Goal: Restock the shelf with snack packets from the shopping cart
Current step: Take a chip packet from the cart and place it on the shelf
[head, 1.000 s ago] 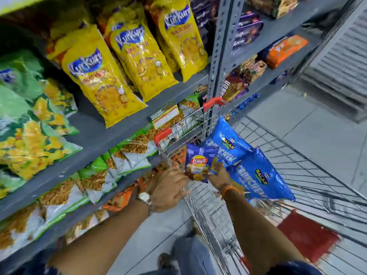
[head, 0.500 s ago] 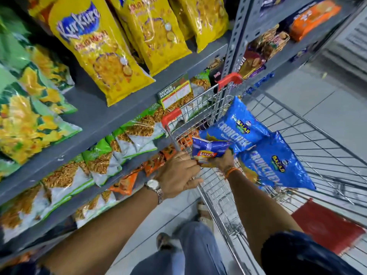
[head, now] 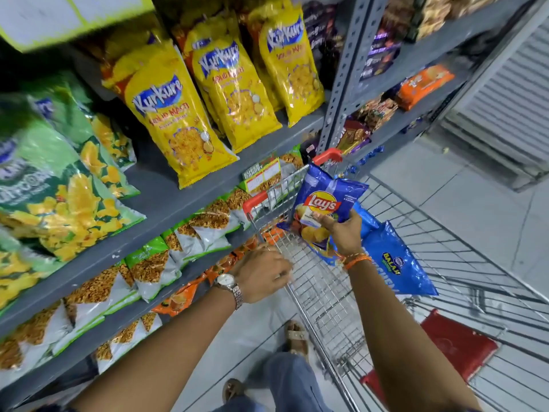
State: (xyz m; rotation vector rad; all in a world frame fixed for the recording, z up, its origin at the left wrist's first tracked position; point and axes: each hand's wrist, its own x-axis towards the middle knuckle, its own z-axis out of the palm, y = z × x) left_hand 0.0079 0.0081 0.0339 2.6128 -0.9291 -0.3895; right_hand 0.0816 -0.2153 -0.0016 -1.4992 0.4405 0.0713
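Since the earlier frame the small blue foil Lay's crisp packet [head: 325, 203] has been lifted clear of the silver wire shopping cart [head: 320, 281] and turned upright, logo facing the camera. It was previously held low between both hands at the cart's child-seat flap; now the right hand [head: 341, 233] alone holds it, fingers and thumb clamped on its lower edge, at about 1 o'clock from frame centre. The left hand [head: 261, 275] has released the packet and rests loosely curled on the cart's wire rim at 6 o'clock of the packet; whether it grips the wire cannot be told.

Judgement: pick-up is complete and placement on the shelf is the step outstanding.

Two large blue Balaji snack bags [head: 392, 263] remain in the cart at 4 o'clock of the packet, so restocking is unfinished.

The grey steel shelf unit [head: 166, 200] runs from 9 to 12 o'clock, carrying tall yellow Kurkure bags [head: 175, 126] above green-and-white namkeen packets [head: 208, 227]. No Lay's stock is visible on the shelves. The floor is pale grey tile [head: 463, 203].
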